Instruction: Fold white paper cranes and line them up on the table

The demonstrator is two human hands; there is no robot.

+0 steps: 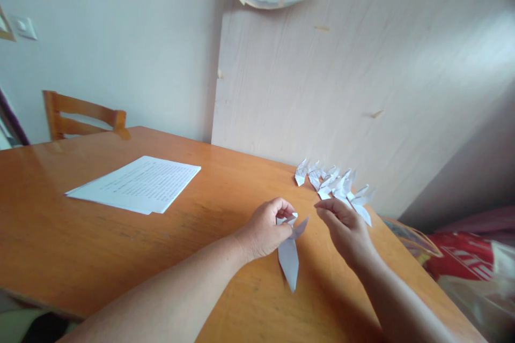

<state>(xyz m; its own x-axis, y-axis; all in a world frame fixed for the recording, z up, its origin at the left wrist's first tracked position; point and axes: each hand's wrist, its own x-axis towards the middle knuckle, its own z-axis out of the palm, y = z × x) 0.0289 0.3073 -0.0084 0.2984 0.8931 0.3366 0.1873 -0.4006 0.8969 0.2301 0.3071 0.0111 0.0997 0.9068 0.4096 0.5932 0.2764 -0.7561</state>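
My left hand (269, 229) pinches a folded white paper crane (288, 263) between thumb and fingers, low over the table. One long wing of the crane points toward me, and a narrow tip sticks out to the right; my fingers cover part of its body. To the right, my right hand (341, 222) is closed, thumb and forefinger drawn together, with nothing visible in it. It is apart from the held crane. Behind my right hand, several finished-looking paper cranes (325, 185) stand in a row along the table's far edge by the wall.
On the left of the wooden table (225, 193) lies a stack of printed sheets (137, 185). A wooden chair (86, 115) is at the far left end. The wall panel (273, 91) borders the back edge. Bags, one a red bag (462, 254), sit beyond the right edge.
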